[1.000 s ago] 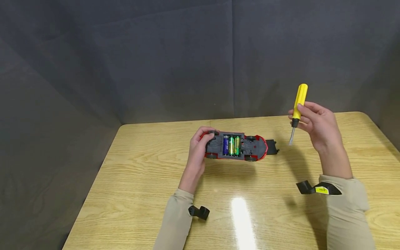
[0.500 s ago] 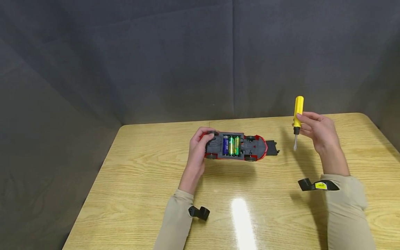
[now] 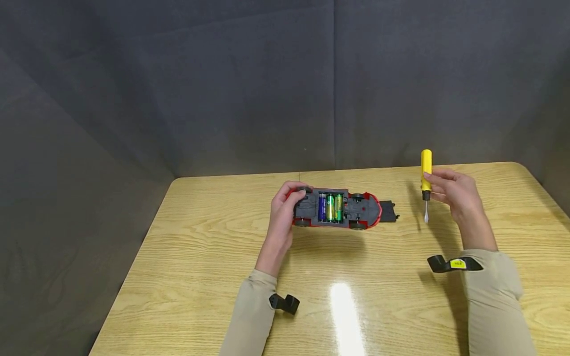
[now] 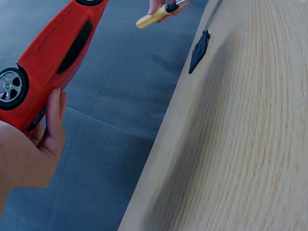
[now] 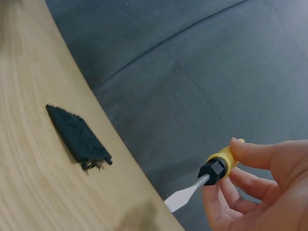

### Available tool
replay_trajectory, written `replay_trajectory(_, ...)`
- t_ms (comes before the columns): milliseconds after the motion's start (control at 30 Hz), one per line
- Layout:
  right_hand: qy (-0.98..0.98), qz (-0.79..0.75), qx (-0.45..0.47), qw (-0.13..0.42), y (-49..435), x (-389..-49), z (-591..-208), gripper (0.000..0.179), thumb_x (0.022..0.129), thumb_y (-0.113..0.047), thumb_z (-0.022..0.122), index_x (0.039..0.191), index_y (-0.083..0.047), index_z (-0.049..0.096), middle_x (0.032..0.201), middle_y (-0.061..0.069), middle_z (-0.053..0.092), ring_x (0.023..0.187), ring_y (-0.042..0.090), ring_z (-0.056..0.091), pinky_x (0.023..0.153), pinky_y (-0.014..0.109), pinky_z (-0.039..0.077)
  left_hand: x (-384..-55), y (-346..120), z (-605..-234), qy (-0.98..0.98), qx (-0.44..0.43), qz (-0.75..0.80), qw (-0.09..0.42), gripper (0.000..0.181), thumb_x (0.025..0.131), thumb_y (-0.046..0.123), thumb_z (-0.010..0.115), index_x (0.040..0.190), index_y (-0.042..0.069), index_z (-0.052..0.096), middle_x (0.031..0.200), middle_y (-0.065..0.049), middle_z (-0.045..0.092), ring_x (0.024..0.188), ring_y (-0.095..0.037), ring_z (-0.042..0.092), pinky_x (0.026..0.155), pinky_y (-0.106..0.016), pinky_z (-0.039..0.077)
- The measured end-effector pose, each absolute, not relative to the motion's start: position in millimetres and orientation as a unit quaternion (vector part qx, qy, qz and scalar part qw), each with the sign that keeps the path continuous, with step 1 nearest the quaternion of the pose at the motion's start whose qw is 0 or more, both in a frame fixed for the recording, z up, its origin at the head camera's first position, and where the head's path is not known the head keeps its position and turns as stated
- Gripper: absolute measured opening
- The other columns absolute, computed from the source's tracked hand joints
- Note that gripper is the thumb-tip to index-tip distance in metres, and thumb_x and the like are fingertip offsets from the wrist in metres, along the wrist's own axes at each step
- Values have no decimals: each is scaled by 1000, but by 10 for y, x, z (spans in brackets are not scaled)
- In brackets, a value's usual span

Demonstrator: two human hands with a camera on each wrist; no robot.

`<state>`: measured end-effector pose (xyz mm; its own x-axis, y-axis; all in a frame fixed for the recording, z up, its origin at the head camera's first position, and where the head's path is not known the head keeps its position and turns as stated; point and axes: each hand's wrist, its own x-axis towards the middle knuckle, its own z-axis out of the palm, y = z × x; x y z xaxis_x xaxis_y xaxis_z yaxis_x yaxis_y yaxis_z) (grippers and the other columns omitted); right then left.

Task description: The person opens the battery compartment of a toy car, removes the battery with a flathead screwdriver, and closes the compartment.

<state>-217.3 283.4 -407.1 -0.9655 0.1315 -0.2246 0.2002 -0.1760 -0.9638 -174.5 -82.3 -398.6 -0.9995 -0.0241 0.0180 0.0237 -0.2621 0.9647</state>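
A red toy car (image 3: 365,210) is held up by its left end in my left hand (image 3: 281,212), underside facing me. Its open battery bay shows three batteries (image 3: 330,207), one blue and two green. In the left wrist view, the fingers wrap the red body (image 4: 53,53) near a wheel. My right hand (image 3: 458,195) pinches a yellow-handled screwdriver (image 3: 426,170), flat metal tip pointing down above the table. The right wrist view shows the thumb and fingers round its handle and the flat blade (image 5: 180,198). A black battery cover (image 5: 77,134) lies on the table, partly behind the car in the head view.
The wooden table (image 3: 200,257) runs back to a dark grey cloth (image 3: 249,99) that hangs behind it. Black camera mounts sit on both sleeves. A bright reflection falls on the tabletop near the front.
My right hand has lowered the screwdriver and turned it closer to vertical, with its tip shifting slightly right. The left hand and the toy car have stayed nearly still.
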Motion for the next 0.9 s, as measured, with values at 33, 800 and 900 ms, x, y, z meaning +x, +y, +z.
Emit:
replay_trajectory(33, 647, -751, 129, 24, 2839, -2174, -4087, 12, 95, -14, 76, 86, -22, 72, 82, -9, 70, 70, 5, 69, 65, 20, 57, -1744, -824, -3990, -607, 1, -794, 14, 14, 95, 14, 60, 104, 15, 71, 108, -4, 65, 93, -20, 56, 72, -30, 51)
replay_trajectory(800, 801, -579, 148, 33, 2957, -2208, -4302, 61, 104, -24, 61, 146, 15, 41, 85, -16, 57, 72, -1, 59, 69, 19, 56, -1742, -819, -3996, -612, 5, -791, 12, 16, 96, 15, 60, 108, 11, 69, 108, -5, 63, 92, -21, 57, 71, -30, 51)
replay_trajectory(900, 800, -580, 148, 34, 2963, -2203, -4308, 61, 104, -23, 61, 146, 16, 40, 84, -15, 56, 71, -2, 59, 69, 19, 57, -1745, -820, -4003, -610, 3, -792, 11, 15, 96, 15, 60, 107, 12, 70, 108, -5, 63, 92, -21, 57, 71, -30, 51)
